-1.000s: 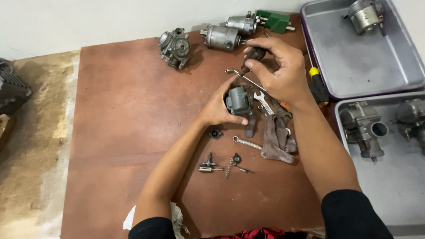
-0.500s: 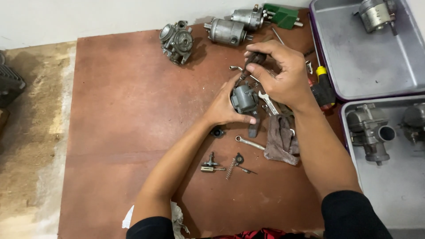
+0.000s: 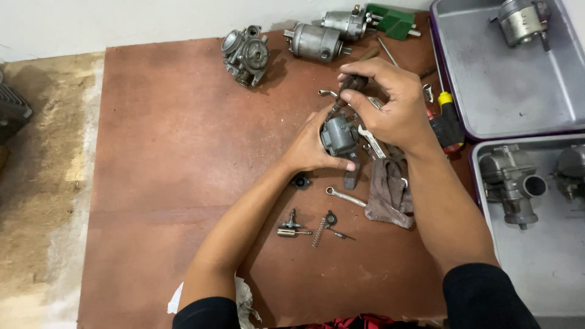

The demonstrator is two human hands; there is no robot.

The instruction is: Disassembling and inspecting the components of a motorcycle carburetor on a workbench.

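My left hand grips a small grey metal carburetor body and holds it on the brown board. My right hand is closed around a dark-handled screwdriver whose tip points down into the top of the grey body. A wrench and a grey rag lie just under my right wrist.
Small parts lie near me: a spanner, a spring, a needle piece, a black cap. At the far edge sit a carburetor, two cylindrical motors and a green part. Two metal trays on the right hold more parts.
The camera view has shifted slightly; both hands stay on the grey body, with the screwdriver still at its top.
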